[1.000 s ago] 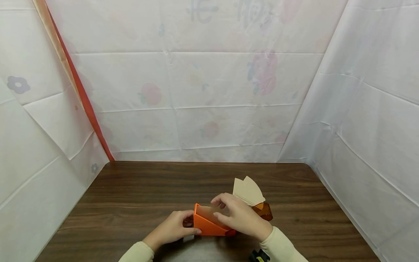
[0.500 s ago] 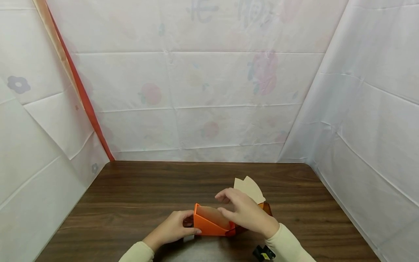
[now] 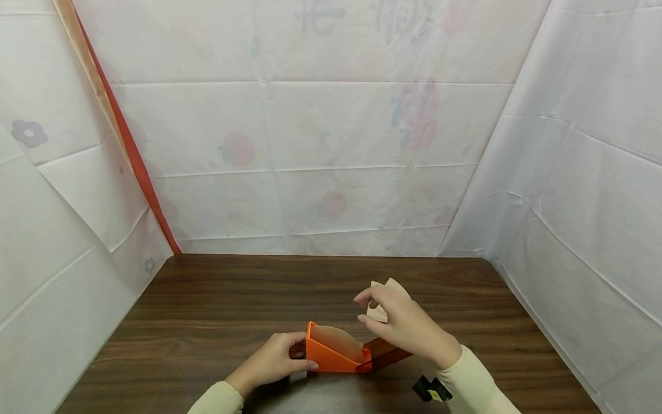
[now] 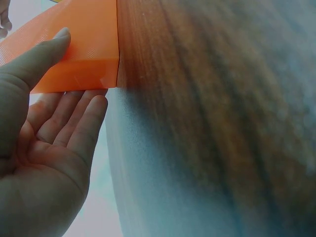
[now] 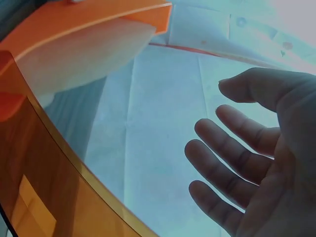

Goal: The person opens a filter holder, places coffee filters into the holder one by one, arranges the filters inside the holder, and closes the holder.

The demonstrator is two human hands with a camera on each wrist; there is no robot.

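Note:
An orange coffee filter holder (image 3: 331,355) stands on the table with tan paper filters (image 3: 338,340) inside it. Its see-through brown lid (image 3: 388,352) is swung out to the right. My left hand (image 3: 276,359) grips the holder's left end, thumb on the front face and fingers behind, as the left wrist view also shows. Above the lid, my right hand (image 3: 411,325) is raised with fingers spread and nothing between them. Behind it lie more paper filters (image 3: 377,313), partly hidden by the hand. In the right wrist view the fingers (image 5: 222,163) are loosely bent, apart from the lid (image 5: 89,197).
A dark wood-look table (image 3: 233,299) carries everything. White printed sheets (image 3: 331,207) hang behind and at both sides, with a red strip (image 3: 139,172) at the left. A small black device with a yellow mark (image 3: 432,390) is by the right wrist.
My right hand has moved up and to the right, away from the holder, uncovering the filters inside. The lid has swung down lower on the right. My left hand keeps its grip.

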